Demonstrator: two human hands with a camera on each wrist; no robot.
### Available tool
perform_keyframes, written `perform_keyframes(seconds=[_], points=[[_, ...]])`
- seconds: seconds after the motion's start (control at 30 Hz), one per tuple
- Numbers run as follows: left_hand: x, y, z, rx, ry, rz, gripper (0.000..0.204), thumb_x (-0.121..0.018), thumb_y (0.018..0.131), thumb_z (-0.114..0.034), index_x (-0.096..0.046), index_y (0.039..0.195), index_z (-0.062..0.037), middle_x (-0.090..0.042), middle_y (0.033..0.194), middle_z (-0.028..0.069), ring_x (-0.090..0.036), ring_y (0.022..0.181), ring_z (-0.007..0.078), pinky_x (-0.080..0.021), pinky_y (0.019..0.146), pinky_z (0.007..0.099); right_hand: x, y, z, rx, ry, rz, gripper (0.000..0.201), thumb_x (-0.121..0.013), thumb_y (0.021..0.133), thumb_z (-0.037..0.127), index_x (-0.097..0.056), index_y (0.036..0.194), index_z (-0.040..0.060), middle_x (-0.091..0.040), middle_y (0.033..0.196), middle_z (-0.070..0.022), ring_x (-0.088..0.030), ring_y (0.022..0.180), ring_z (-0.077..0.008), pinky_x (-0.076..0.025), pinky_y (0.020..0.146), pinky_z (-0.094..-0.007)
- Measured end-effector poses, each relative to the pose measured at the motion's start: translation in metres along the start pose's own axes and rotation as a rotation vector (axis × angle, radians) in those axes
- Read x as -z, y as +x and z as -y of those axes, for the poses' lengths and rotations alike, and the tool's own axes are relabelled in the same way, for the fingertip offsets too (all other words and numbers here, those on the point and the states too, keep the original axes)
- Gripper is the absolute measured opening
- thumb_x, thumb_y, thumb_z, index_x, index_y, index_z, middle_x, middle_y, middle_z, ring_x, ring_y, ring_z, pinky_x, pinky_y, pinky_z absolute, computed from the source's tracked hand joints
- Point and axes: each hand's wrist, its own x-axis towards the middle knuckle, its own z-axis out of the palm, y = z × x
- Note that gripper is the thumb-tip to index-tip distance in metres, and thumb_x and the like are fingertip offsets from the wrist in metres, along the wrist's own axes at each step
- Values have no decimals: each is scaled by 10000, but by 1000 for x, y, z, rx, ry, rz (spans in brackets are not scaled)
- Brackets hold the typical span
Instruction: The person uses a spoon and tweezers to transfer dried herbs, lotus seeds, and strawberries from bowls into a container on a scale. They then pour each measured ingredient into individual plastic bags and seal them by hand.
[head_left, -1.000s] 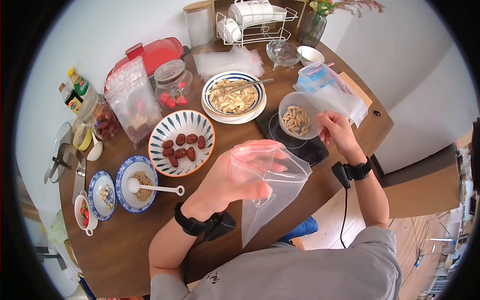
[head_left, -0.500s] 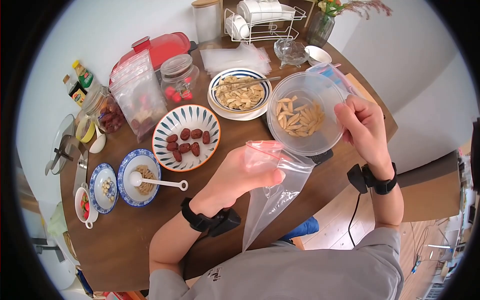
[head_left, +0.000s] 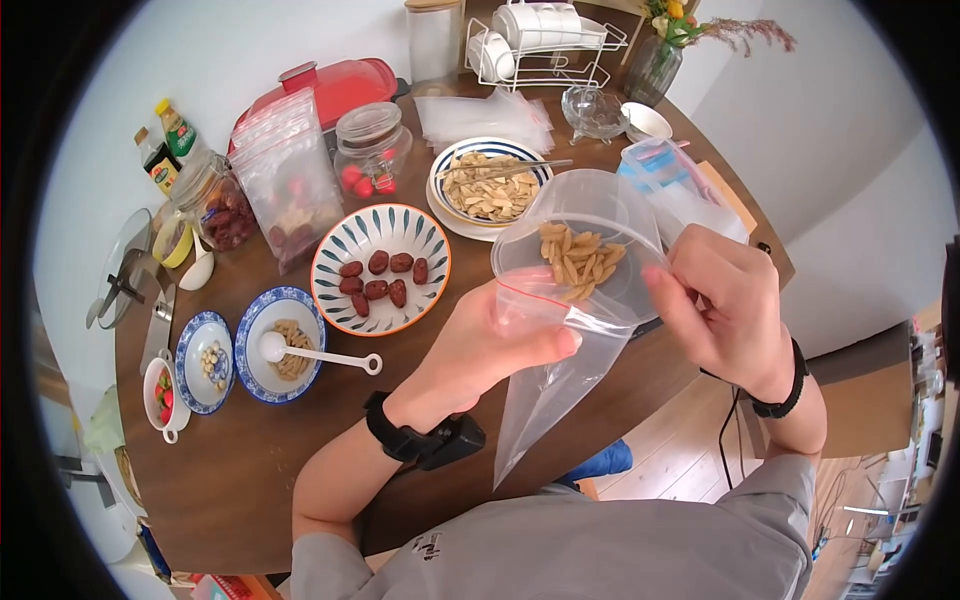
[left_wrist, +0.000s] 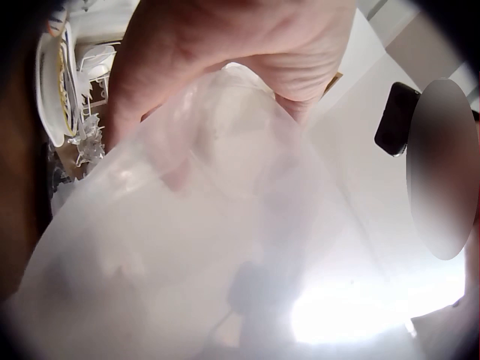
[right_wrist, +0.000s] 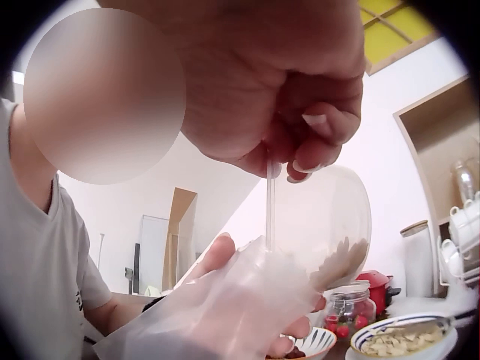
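A clear zip bag (head_left: pixel 560 375) hangs from the left hand (head_left: pixel 480 350), whose fingers and thumb hold its mouth apart. The right hand (head_left: pixel 725 305) pinches the rim of a round clear tub (head_left: pixel 590 200), tilted over the bag's mouth. Oblong tan pieces (head_left: pixel 580 262) lie in the tub's lower side. In the left wrist view the bag (left_wrist: pixel 187 247) covers most of the picture below the left hand (left_wrist: pixel 232 45). From the right wrist, the right hand (right_wrist: pixel 292 82) grips the tub (right_wrist: pixel 330 210) right against the bag (right_wrist: pixel 217 315).
On the table (head_left: pixel 420 440) stand a bowl of red dates (head_left: pixel 335 300), a bowl of sliced pieces (head_left: pixel 490 187), a blue-rimmed bowl with a white spoon (head_left: pixel 280 345), filled bags (head_left: pixel 290 180) and glass jars (head_left: pixel 370 150). A black scale (head_left: pixel 650 327) is partly hidden behind the tub.
The right hand has taken hold of the tub, lifted it off the scale, and brought it left to the bag, tilting it. The left hand still holds the bag.
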Motion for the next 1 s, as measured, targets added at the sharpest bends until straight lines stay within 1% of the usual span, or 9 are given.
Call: perform_keyframes(seconds=[0.33, 0.4, 0.57, 0.7, 0.8, 0.87, 0.9, 0.93, 1.0], points=[[0, 0, -2, -115, 84, 11, 746, -820, 751, -173, -432, 1357, 23, -603, 1239, 115, -569, 1171, 207, -432, 998, 351, 5, 4, 9, 268, -200, -32, 253, -735, 710, -2, -493, 656, 46, -424, 611, -49, -435, 471, -201, -332, 394, -325], [-2, -1, -3, -155, 69, 1, 660, -817, 762, -147, -479, 1305, 15, -606, 1176, 61, -565, 1081, 126, -450, 944, 292, 5, 5, 9, 297, -216, -35, 259, -740, 699, -1, -490, 653, 46, -427, 613, -46, -439, 471, -196, -333, 390, -319], [-1, 0, 0, -191, 79, 9, 675, -824, 752, -139, -472, 1307, 16, -608, 1176, 66, -571, 1077, 141, -456, 945, 304, 6, 6, 9, 385, -250, -74, 271, -744, 677, -7, -481, 643, 47, -445, 623, -44, -445, 470, -187, -332, 382, -306], [0, -1, 3, -183, 75, 3, 712, -833, 742, -135, -448, 1323, 8, -620, 1168, 85, -579, 1083, 155, -461, 952, 327, 6, 5, 9, 360, -248, -79, 271, -741, 684, -11, -479, 644, 43, -438, 615, -35, -436, 469, -200, -337, 391, -317], [1, -1, 3, -184, 181, -12, 755, -830, 716, -106, -434, 1353, -13, -609, 1212, 116, -582, 1143, 214, -457, 973, 358, 5, 3, 6, 202, -160, -96, 266, -712, 745, -3, -472, 639, 43, -410, 581, -34, -432, 468, -177, -322, 410, -305], [2, -1, 3, -202, 255, -13, 783, -838, 709, -104, -418, 1364, -22, -605, 1214, 114, -581, 1142, 214, -463, 965, 357, 4, 2, -4, -120, -11, -120, 284, -669, 822, 31, -456, 634, 41, -399, 550, -30, -433, 481, -118, -293, 427, -284], [3, 0, 3, -223, 325, -16, 811, -845, 701, -102, -402, 1376, -30, -600, 1216, 112, -580, 1142, 214, -468, 957, 357, 2, 0, -14, -277, 116, -166, 344, -630, 893, 119, -436, 617, 53, -429, 536, -2, -429, 488, -61, -282, 436, -245], [2, 0, 4, -219, 326, -6, 811, -845, 701, -102, -402, 1376, -30, -600, 1216, 112, -580, 1142, 214, -468, 957, 357, 0, -1, -25, -285, 112, -171, 344, -630, 893, 119, -436, 617, 53, -429, 536, -2, -429, 488, -61, -282, 436, -245], [-3, -2, 4, -240, 238, -54, 861, -885, 667, -151, -392, 1365, -49, -588, 1168, 83, -572, 1104, 180, -455, 970, 356, -2, -4, -51, -650, 517, -194, 369, -604, 929, 197, -448, 616, 78, -484, 556, 27, -436, 471, -43, -300, 427, -219]])
